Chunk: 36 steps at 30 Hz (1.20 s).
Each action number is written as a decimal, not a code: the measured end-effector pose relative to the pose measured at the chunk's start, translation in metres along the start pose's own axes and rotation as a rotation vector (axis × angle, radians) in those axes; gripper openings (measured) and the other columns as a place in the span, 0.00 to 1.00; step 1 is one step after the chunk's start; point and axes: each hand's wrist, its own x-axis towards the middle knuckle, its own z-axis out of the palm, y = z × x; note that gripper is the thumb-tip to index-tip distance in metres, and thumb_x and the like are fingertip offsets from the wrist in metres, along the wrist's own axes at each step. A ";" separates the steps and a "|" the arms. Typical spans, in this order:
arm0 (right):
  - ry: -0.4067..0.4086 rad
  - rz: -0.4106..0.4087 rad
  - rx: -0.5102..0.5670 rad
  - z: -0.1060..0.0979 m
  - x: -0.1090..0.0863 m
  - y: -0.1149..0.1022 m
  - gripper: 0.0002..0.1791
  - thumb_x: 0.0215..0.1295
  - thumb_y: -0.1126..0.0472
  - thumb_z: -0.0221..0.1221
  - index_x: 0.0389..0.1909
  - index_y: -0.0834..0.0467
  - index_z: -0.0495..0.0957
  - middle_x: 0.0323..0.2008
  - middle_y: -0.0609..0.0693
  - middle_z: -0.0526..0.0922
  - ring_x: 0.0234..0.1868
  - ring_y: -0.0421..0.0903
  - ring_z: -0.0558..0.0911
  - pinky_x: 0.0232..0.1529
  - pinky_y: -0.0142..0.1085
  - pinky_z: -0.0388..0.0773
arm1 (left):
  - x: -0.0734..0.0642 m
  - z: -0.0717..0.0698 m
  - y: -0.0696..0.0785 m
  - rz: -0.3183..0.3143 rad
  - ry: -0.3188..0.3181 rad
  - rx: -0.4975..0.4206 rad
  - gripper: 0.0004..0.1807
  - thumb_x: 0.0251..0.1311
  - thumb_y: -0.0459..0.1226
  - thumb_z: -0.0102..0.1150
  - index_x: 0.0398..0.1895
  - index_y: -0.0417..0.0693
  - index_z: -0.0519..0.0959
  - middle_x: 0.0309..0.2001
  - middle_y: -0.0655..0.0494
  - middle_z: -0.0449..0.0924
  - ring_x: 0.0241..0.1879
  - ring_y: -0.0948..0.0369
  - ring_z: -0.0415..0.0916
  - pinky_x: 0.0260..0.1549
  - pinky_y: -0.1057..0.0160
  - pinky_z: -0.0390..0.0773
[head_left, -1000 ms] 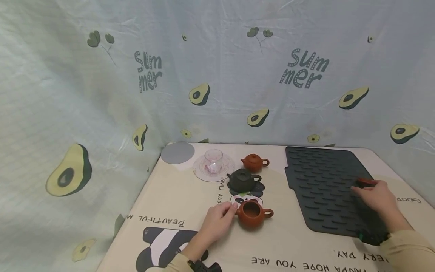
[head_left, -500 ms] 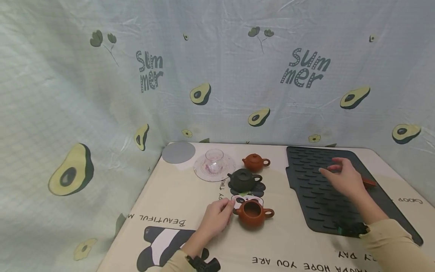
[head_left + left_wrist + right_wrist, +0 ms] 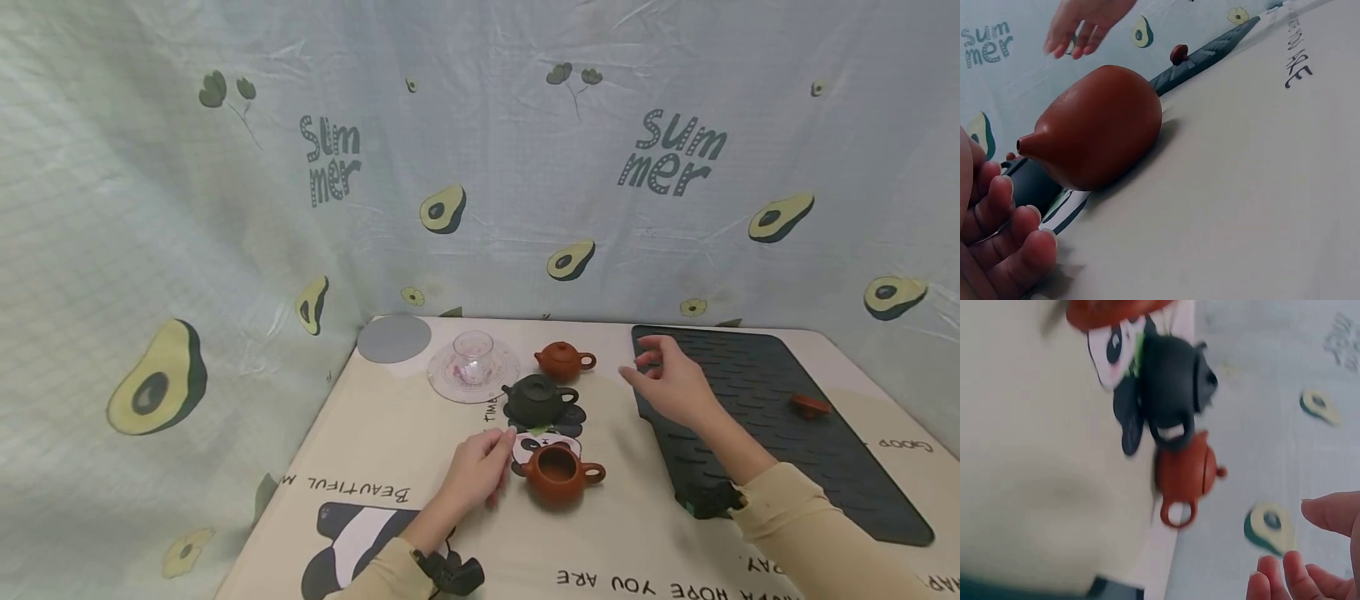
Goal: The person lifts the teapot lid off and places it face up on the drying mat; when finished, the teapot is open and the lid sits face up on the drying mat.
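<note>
My left hand [image 3: 474, 471] is just left of a lidless reddish-brown teapot [image 3: 556, 477], near its spout, fingers loosely bent with nothing in them. In the left wrist view a small gap shows between those fingers [image 3: 1038, 250] and the spout. My right hand [image 3: 671, 385] hovers over the left edge of the dark mat [image 3: 742, 417], thumb and fingers apart and holding nothing. A reddish-brown lid [image 3: 810, 406] lies on the mat's right part. Behind the lidless pot stand a black teapot [image 3: 534, 400] and a smaller reddish-brown teapot [image 3: 561, 360], both with lids on.
A clear glass cup [image 3: 472, 354] stands on a round patterned coaster [image 3: 442, 386] at the back left. Beside it lies a grey disc [image 3: 393, 338]. A printed curtain [image 3: 480, 167] rises behind and left of the table.
The right hand has let go of the lid on the mat and moved left, toward the teapots. My left hand has drawn slightly away from the lidless teapot's spout.
</note>
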 end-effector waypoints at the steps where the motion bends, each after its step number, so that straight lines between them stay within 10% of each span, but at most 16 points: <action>1: -0.008 -0.011 -0.006 0.005 0.002 -0.004 0.37 0.72 0.49 0.63 0.70 0.67 0.61 0.54 0.65 0.78 0.49 0.58 0.80 0.43 0.50 0.78 | 0.001 0.000 0.000 0.001 0.000 0.003 0.27 0.79 0.54 0.45 0.27 0.45 0.75 0.15 0.57 0.71 0.09 0.59 0.69 0.14 0.62 0.71; 19: -0.324 -0.085 -0.008 0.064 0.036 -0.048 0.22 0.71 0.50 0.63 0.58 0.59 0.82 0.53 0.56 0.84 0.53 0.56 0.81 0.50 0.51 0.80 | 0.044 -0.005 -0.004 -0.013 0.095 -0.033 0.30 0.81 0.53 0.40 0.30 0.38 0.77 0.15 0.55 0.72 0.09 0.60 0.68 0.08 0.61 0.72; 36: -0.374 -0.229 -0.262 0.086 0.063 -0.057 0.16 0.75 0.57 0.60 0.56 0.60 0.84 0.50 0.54 0.87 0.52 0.56 0.83 0.53 0.52 0.77 | 0.085 -0.006 -0.012 -0.153 0.216 -0.122 0.31 0.81 0.53 0.37 0.31 0.37 0.76 0.16 0.52 0.75 0.08 0.60 0.73 0.11 0.57 0.78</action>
